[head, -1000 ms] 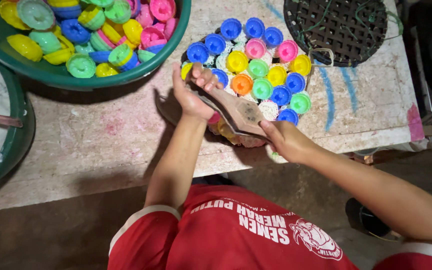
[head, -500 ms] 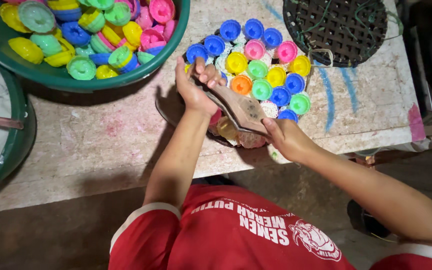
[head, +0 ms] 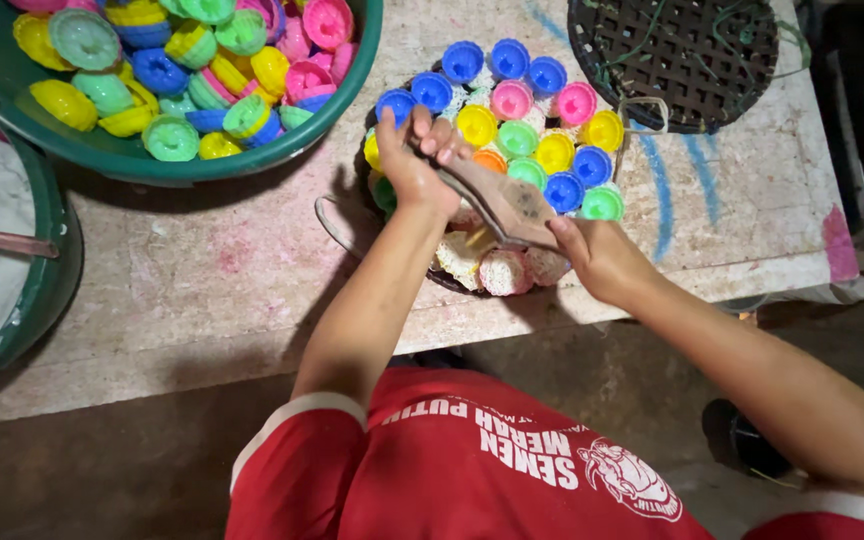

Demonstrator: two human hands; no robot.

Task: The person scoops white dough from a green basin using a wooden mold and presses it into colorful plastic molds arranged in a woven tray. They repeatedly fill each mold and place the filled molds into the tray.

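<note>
While the left hand [head: 414, 168] curls its fingers around the far end of a flat wooden scraper [head: 500, 200], the right hand [head: 600, 258] grips the near end, so the tool lies slanted across a round dark tray [head: 392, 262] on the stone table [head: 202, 290]. On the tray, beyond the scraper, stand small plastic cup moulds [head: 517, 110] in blue, pink, yellow, green and orange, packed side by side. Nearer the person than the scraper, at the tray's front edge, sit pale crumbly cakes [head: 502, 270] with no moulds on them. Left of the tray, a green basin [head: 252, 150] holds a heap of loose moulds in the same colours. Farther left, a second green basin [head: 47, 290] holds white powder. Right of the tray and farther back lies a round dark woven lid [head: 677, 60]. Blue and pink smears mark the table near it.
</note>
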